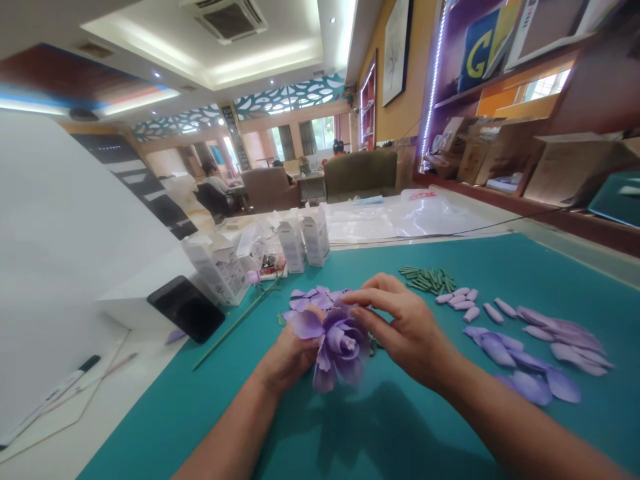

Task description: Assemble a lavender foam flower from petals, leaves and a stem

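Note:
A purple artificial flower (pixel 340 343) with layered petals faces me above the green mat (pixel 200 427). My left hand (pixel 295 353) is closed behind it, gripping it from below; the petals hide most of those fingers. At its upper right edge, my right hand (pixel 395 327) pinches a petal between thumb and forefinger. Loose purple petals (pixel 310 299) lie on the mat just beyond the flower. To the right are pale purple bud-shaped pieces (pixel 460 299), more petals (pixel 530 383) and a heap of short green pieces (pixel 427 280).
Left on the mat lies a green stem (pixel 235 327) with a small purple bud. A black phone (pixel 185 308) leans against a white box. White cartons (pixel 316 237) stand at the back edge beside clear plastic sheeting (pixel 400 217). Pens (pixel 55 393) lie far left. People sit at desks beyond.

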Tool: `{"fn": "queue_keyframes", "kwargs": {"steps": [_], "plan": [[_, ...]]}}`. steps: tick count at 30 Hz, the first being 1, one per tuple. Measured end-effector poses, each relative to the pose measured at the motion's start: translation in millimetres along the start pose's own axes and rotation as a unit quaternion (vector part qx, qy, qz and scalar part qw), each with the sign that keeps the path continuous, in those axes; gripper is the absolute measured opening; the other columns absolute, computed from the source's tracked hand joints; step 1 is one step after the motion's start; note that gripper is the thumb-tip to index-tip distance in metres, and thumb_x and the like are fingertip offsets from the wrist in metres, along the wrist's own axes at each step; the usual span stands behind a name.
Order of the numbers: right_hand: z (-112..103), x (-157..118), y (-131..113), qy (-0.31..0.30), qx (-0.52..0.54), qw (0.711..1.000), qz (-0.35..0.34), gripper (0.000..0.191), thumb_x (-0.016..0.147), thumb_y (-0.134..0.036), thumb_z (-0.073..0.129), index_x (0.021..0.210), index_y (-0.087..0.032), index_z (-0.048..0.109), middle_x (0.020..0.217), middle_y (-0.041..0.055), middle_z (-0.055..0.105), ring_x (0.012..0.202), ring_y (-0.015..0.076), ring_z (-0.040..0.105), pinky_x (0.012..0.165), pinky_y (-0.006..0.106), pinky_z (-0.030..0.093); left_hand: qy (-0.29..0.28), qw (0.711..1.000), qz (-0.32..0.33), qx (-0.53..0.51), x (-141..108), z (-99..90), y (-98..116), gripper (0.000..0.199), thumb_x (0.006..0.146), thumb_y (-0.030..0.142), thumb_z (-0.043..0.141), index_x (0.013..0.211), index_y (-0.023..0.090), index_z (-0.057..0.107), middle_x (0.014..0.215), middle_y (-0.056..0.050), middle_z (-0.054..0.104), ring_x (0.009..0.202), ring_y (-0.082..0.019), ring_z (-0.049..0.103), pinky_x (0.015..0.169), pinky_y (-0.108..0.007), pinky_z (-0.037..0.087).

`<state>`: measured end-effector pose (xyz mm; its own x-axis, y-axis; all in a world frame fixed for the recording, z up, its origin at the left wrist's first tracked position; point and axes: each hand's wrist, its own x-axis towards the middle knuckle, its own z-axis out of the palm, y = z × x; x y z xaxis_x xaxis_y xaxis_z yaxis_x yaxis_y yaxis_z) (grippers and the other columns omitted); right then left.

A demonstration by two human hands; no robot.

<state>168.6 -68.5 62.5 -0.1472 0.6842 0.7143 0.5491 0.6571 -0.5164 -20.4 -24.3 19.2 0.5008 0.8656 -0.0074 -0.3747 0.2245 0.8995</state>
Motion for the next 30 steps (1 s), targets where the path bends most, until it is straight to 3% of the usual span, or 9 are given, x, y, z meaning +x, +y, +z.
{"fn": "queue_keyframes", "kwargs": {"steps": [8,16,22,25,30], "plan": [[1.1,0.4,-1.2,-0.034,-0.021,0.999,-0.029,0.018,0.09,-0.015,0.053,0.086,-0.021,0.07,0.082,0.0047,0.061,0.082,0.0172,0.057,0.07,0.03,0.049,-0.025,1.0,-0.009,0.014,-0.5,5.8,1.3,0.037,0.051,0.024,0.087,0.073,0.015,0.059,0.07,0.001,0.058,0.063,-0.01,0.051,0.056,-0.019,0.039],[-2.5,-0.5,-4.2,-0.005,0.023,1.0,0.002,0.011,0.089,-0.019,0.055,0.091,-0.02,0.066,0.081,0.0039,0.06,0.08,0.0171,0.058,0.068,0.029,0.049,0.006,1.0,-0.002,-0.028,5.1,-9.0,0.4,0.042,0.05,0.028,0.087,0.081,0.016,0.061,0.073,0.001,0.062,0.067,-0.012,0.058,0.062,-0.021,0.045],[4.0,-3.5,-2.2,-0.057,-0.042,0.991,-0.109,0.011,0.086,-0.029,0.063,0.091,-0.019,0.064,0.082,0.0053,0.062,0.077,0.0179,0.055,0.066,0.03,0.046,0.063,0.996,0.002,-0.06,7.7,-14.3,6.5,0.042,0.053,0.026,0.082,0.09,0.017,0.064,0.079,-0.002,0.068,0.089,-0.021,0.065,0.077,-0.026,0.05],[10.8,-5.0,0.3,-0.064,-0.09,0.98,-0.167,0.01,0.087,-0.027,0.061,0.089,-0.017,0.065,0.08,0.0055,0.062,0.073,0.0173,0.051,0.066,0.03,0.044,0.06,0.996,-0.003,-0.063,7.1,-14.5,7.0,0.041,0.056,0.026,0.08,0.092,0.016,0.064,0.083,-0.004,0.07,0.091,-0.023,0.066,0.077,-0.027,0.052],[14.7,-6.1,0.6,-0.054,-0.102,0.975,-0.192,0.015,0.091,-0.022,0.055,0.084,-0.017,0.067,0.074,0.0041,0.06,0.068,0.0156,0.047,0.064,0.028,0.042,0.046,0.998,-0.001,-0.049,6.4,-12.5,7.0,0.04,0.052,0.03,0.082,0.084,0.016,0.063,0.082,-0.005,0.069,0.092,-0.025,0.065,0.074,-0.028,0.053]]}}
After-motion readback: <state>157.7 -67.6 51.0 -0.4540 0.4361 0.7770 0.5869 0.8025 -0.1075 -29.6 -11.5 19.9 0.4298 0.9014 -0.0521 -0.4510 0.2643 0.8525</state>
